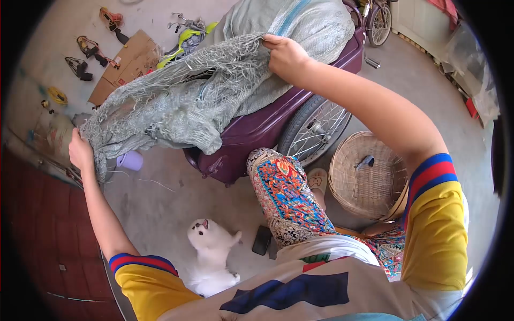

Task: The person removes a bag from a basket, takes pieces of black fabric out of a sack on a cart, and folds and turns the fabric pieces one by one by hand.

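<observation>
Frayed woven sack (184, 120) drapes over purple cart (257, 128), long axis roughly along it, ragged end pointing beyond the cart. My left hand (81, 152) and right hand (285, 56) grip its edge, fingers closed.

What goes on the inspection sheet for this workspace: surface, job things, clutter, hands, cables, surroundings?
Surface: grey floor; purple cart standing on it.
Job things: woven sack, frayed and stringy, spread between the hands, partly over the cart.
Clutter: phone and white dog on the floor near the person; wicker basket beside the cart's wheel, small dark item inside; purple container below the sack.
Hands: left hand and right hand each grip a sack edge.
Cables: yellow coil, far left, possibly cord; too small to confirm.
Surroundings: cardboard, upper left; small spoked wheel, upper right.
</observation>
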Available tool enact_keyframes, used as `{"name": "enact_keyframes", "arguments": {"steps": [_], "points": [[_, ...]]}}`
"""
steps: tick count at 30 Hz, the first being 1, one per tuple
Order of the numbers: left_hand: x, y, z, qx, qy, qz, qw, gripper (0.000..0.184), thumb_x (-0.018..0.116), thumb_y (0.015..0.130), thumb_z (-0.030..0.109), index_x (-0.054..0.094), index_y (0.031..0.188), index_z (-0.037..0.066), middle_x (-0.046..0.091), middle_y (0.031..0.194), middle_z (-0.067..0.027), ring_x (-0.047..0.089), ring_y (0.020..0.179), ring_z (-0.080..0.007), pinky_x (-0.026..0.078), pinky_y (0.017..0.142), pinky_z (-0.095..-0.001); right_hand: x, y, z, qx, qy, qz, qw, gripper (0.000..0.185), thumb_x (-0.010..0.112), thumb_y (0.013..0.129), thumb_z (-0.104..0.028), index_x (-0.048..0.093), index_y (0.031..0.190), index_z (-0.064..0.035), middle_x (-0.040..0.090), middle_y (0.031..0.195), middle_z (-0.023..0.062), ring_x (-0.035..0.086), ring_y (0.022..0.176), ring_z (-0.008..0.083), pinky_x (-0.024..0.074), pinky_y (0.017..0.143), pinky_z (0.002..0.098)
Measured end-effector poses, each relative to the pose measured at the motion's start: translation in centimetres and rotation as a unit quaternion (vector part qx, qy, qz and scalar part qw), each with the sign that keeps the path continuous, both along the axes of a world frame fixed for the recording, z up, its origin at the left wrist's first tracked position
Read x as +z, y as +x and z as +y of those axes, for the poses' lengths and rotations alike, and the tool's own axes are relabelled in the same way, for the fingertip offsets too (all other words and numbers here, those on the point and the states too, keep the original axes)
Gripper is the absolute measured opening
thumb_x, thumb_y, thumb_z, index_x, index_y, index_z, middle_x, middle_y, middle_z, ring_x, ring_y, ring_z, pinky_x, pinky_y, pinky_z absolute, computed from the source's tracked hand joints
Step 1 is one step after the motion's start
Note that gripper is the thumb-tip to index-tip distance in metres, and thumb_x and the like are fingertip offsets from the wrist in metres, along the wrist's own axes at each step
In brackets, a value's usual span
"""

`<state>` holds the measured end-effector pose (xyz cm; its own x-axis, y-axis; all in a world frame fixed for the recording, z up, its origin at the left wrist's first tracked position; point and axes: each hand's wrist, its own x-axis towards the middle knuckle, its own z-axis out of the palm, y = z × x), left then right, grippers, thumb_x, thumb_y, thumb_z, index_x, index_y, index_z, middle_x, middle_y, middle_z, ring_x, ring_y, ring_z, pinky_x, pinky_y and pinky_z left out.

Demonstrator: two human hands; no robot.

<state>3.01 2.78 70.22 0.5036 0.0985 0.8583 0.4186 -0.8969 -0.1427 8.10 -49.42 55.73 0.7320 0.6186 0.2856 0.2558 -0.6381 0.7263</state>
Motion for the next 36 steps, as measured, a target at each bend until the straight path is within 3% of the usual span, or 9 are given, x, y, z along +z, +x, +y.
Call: {"name": "enact_keyframes", "arguments": {"steps": [4, 7, 10, 12, 19, 24, 29, 34, 36], "points": [[-2.8, 3.7, 4.6, -0.004, -0.026, 0.222, 0.975, 0.035, 0.051, 0.08, 0.01, 0.058, 0.114, 0.012, 0.061, 0.106, -0.019, 0.056, 0.102, -0.0382, 0.044, 0.085, -0.046, 2.8, -0.9, -1.2, 0.05, 0.048, -0.118, 0.991, 0.013, 0.059, 0.076, -0.021, 0.071, 0.076, -0.0164, 0.069, 0.086, 0.0016, 0.055, 0.111, 0.0178, 0.0115, 0.116, 0.0356], [-3.9, -2.1, -11.7, -0.225, 0.041, 0.232, 0.946, 0.046, 0.053, 0.07, -0.001, 0.057, 0.115, 0.01, 0.053, 0.115, -0.0129, 0.045, 0.115, -0.0332, 0.039, 0.094, -0.0432, 4.3, -0.9, -1.1, 0.092, 0.108, -0.016, 0.99, 0.013, 0.065, 0.066, -0.011, 0.065, 0.079, -0.0126, 0.064, 0.066, 0.0045, 0.064, 0.078, 0.0208, 0.0212, 0.113, 0.0368], [-4.3, -5.7, -23.1, -0.526, 0.156, 0.276, 0.789, 0.048, 0.051, 0.067, -0.006, 0.054, 0.115, 0.003, 0.054, 0.108, -0.0109, 0.051, 0.102, -0.0316, 0.04, 0.094, -0.0408, 5.3, -2.2, -0.6, 0.105, 0.13, 0.015, 0.986, 0.024, 0.066, 0.065, -0.008, 0.062, 0.088, -0.0111, 0.064, 0.067, 0.0055, 0.064, 0.079, 0.0213, 0.0231, 0.113, 0.0368], [-6.9, -3.5, -25.0, -0.648, -0.044, 0.438, 0.621, 0.043, 0.046, 0.073, -0.009, 0.054, 0.114, 0.002, 0.057, 0.105, -0.0128, 0.057, 0.095, -0.032, 0.044, 0.09, -0.0388, 5.6, -2.1, -0.6, 0.091, 0.133, 0.032, 0.986, 0.031, 0.069, 0.062, -0.006, 0.058, 0.091, -0.0103, 0.063, 0.067, 0.0067, 0.065, 0.079, 0.0226, 0.0249, 0.112, 0.0367], [-8.4, 13.9, -20.8, -0.454, 0.112, 0.253, 0.847, 0.029, 0.044, 0.079, -0.002, 0.055, 0.106, 0.001, 0.057, 0.111, -0.0199, 0.055, 0.104, -0.0367, 0.045, 0.088, -0.0437, 6.0, -0.7, -3.0, 0.057, 0.165, 0.168, 0.97, 0.057, 0.067, 0.063, -0.001, 0.06, 0.117, -0.0198, 0.065, 0.088, 0.0072, 0.058, 0.102, 0.0231, 0.0244, 0.112, 0.0386], [-7.6, 18.6, -21.1, -0.25, -0.001, 0.312, 0.916, 0.05, 0.078, 0.063, 0.011, 0.057, 0.108, 0.008, 0.052, 0.118, -0.019, 0.054, 0.109, -0.0364, 0.045, 0.093, -0.0423, 3.3, 3.3, -5.9, 0.027, 0.197, 0.12, 0.973, 0.043, 0.064, 0.068, -0.003, 0.068, 0.106, -0.0236, 0.063, 0.106, 0.0005, 0.05, 0.113, 0.0213, 0.0263, 0.106, 0.0413], [-10.9, 18.2, -25.7, -0.312, -0.016, 0.352, 0.883, 0.022, 0.063, 0.07, 0.012, 0.064, 0.092, 0.007, 0.06, 0.102, -0.0222, 0.06, 0.097, -0.0377, 0.048, 0.087, -0.0444, 1.2, 2.7, -3.4, 0.082, 0.548, 0.108, 0.826, 0.031, 0.059, 0.072, -0.013, 0.069, 0.099, -0.022, 0.06, 0.1, 0.0003, 0.043, 0.116, 0.0275, 0.029, 0.096, 0.0469], [-14.0, 17.8, -27.0, -0.222, 0.007, 0.492, 0.842, 0.028, 0.055, 0.075, 0.015, 0.064, 0.094, -0.003, 0.061, 0.106, -0.0269, 0.06, 0.102, -0.0371, 0.046, 0.087, -0.0442, 0.3, 0.5, 2.8, 0.24, 0.465, -0.086, 0.848, 0.025, 0.062, 0.071, -0.011, 0.065, 0.095, -0.0135, 0.058, 0.101, 0.0029, 0.045, 0.115, 0.0242, 0.032, 0.096, 0.0438], [-16.6, 20.7, -25.1, -0.258, 0.04, 0.61, 0.749, 0.039, 0.05, 0.077, 0.014, 0.061, 0.109, -0.004, 0.059, 0.115, -0.0263, 0.055, 0.114, -0.0342, 0.041, 0.097, -0.0388, -0.3, 0.3, 5.2, 0.349, 0.414, 0.032, 0.84, 0.018, 0.059, 0.072, -0.015, 0.064, 0.089, -0.0104, 0.059, 0.1, 0.0035, 0.051, 0.107, 0.0219, 0.0366, 0.091, 0.036]]}}
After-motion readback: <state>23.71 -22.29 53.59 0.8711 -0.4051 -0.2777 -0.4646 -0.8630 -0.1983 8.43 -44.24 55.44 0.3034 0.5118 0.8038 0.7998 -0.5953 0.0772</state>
